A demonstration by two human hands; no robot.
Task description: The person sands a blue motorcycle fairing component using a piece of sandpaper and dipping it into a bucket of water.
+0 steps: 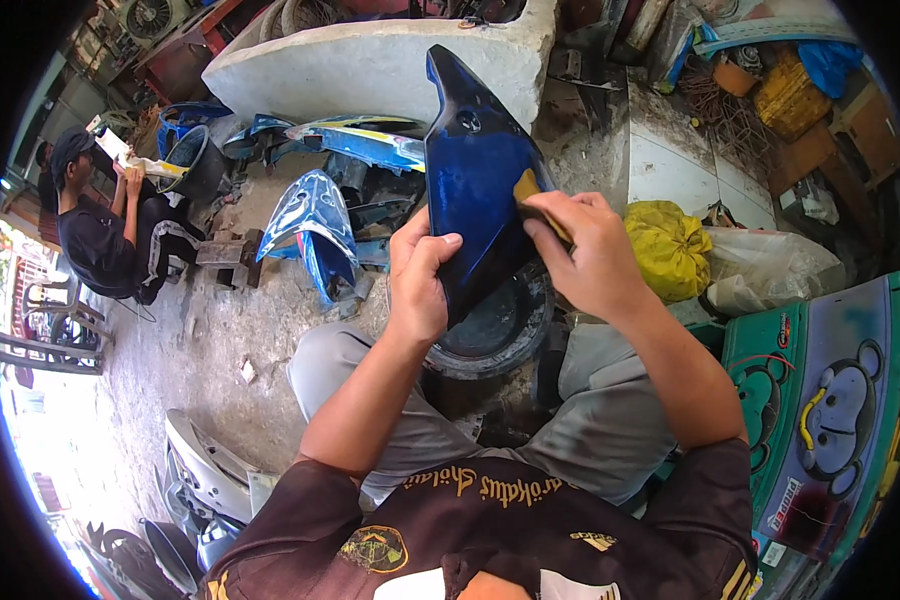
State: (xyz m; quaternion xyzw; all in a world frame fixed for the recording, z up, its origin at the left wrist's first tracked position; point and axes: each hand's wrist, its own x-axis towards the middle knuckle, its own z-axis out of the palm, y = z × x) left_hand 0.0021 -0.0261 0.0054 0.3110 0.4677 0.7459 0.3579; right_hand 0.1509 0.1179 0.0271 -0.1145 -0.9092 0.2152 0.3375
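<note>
A dark blue glossy motorcycle body panel (478,185) stands tilted in front of me, its narrow tip pointing away. My left hand (419,275) grips its lower left edge, with the thumb on the painted face and the fingers hidden behind. In my right hand (590,245) is a folded piece of yellowish-brown sandpaper (527,187), pinched between thumb and fingers against the panel's right edge. Below the panel, between my knees, sits a round black basin (500,345), partly covered by the panel; what it holds is hard to make out.
Several blue-and-white body panels (310,225) lie on the concrete floor (230,350) to the left. Farther left a seated person (100,220) holds a pale part beside a black bucket (198,165). A yellow bag (667,250) and a green cabinet (820,400) stand close on my right.
</note>
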